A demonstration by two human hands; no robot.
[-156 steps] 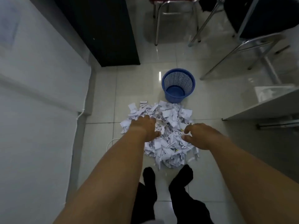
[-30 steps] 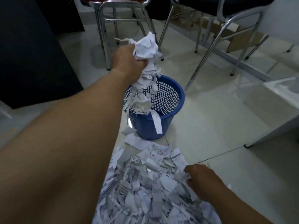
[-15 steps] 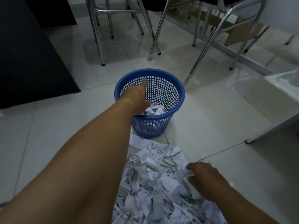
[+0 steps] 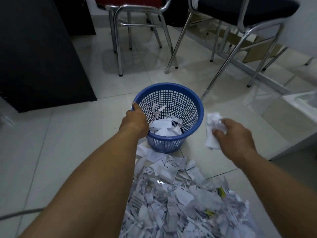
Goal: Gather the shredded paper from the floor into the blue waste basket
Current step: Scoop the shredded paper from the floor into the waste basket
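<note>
While the left hand point(image 4: 135, 120) grips the near-left rim of the blue basket point(image 4: 197, 107), fingers curled over the edge, the right hand point(image 4: 235, 134) is off to the right of the basket, closed around a clump of scraps point(image 4: 211, 129) with a few strips dangling below it. That clump is in the air just beside the basket, not over the opening. Inside the basket there's already a layer of paper on the bottom, plus one thin strip stuck against the inner mesh wall. The main pile point(image 4: 180, 200) is spread on the tile floor point(image 4: 68, 138) right in front of the basket, towards the camera, and a couple of loose bits at its far edge touch the basket's base. It's mostly white shreds with a few yellowish bits mixed in. Behind the basket are two chrome-legged chairs, a red seat point(image 4: 130, 0) on the left and a dark seat point(image 4: 248, 9) on the right. A black cabinet point(image 4: 34, 57) is on the left side, and a white desk point(image 4: 300, 107) corner pokes in at the right. A grey cable point(image 4: 18, 213) lies on the floor under the left arm.
</note>
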